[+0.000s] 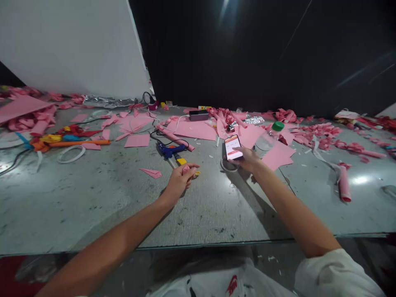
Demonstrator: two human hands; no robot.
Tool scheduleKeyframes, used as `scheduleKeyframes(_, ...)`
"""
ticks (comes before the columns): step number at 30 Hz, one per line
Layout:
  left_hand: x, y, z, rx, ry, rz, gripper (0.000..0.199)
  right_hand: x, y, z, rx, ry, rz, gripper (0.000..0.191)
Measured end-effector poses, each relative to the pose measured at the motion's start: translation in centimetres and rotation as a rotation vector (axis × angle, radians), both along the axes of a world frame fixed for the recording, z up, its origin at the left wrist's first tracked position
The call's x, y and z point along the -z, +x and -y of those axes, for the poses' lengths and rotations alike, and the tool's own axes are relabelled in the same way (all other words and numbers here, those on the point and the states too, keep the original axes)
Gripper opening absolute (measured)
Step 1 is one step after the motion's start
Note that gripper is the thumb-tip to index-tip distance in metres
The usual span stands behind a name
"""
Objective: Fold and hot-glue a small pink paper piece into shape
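My right hand [247,159] is closed around a smartphone [232,143] with a lit white and orange screen, its thumb over the display. Pinched in my left hand [182,177] is a small piece of folded pink paper [185,168], partly hidden by the fingers. Just beyond that hand lies a blue glue gun [168,150] with a black cord. A yellow-handled tool [181,161] rests between the glue gun and my fingers, its full shape covered. To the left is a pointed, folded pink paper piece [151,173]. White tape [228,166] in a ring lies under the phone.
Flat pink paper sheets [192,129] and crumpled pink paper [328,133] spread along the back. A clear bottle with a green cap [278,126] stands right of the phone. A black power bank [199,115], a white tape ring [71,154] and a rolled pink tube [344,185] also lie here.
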State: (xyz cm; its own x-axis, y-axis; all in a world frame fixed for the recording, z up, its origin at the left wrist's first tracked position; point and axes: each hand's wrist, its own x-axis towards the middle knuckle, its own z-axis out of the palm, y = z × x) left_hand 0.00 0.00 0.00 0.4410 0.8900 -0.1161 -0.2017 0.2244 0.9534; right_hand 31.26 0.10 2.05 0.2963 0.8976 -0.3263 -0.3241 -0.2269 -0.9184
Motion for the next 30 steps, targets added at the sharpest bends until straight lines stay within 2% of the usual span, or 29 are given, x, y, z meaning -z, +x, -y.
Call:
scheduleKeyframes(7, -0.2, -0.1, 0.1, 0.011, -0.004, -0.005, 0.047, 0.7, -0.3, -1.7, 0.036, 0.071, 0.033, 0.039)
scheduleKeyframes(11, -0.3, -0.1, 0.1, 0.023, -0.018, -0.003, 0.046, 1.4, -0.3, -1.5, 0.067, 0.113, 0.075, 0.032)
scheduleKeyframes(17, -0.3, -0.1, 0.1, 0.026, -0.037, -0.006, 0.041, 2.5, -0.6, -1.0, 0.114, 0.132, 0.151, 0.05)
scheduleKeyframes(22, -0.2, -0.2, 0.1, 0.016, -0.055, 0.039, 0.039, 3.3, -1.7, -1.2, 0.24, 0.116, 0.213, 0.079)
scheduleKeyframes(27, -0.2, 0.0, 0.0, 0.063, -0.09, 0.118, 0.057, 3.0, -3.1, 0.1, 0.265, 0.1, 0.219, 0.087)
scheduleKeyframes(30, 0.1, 0.1, 0.3, 0.112, -0.106, 0.11, 0.068, 2.4, -4.6, 1.9, 0.23, 0.127, 0.242, 0.076)
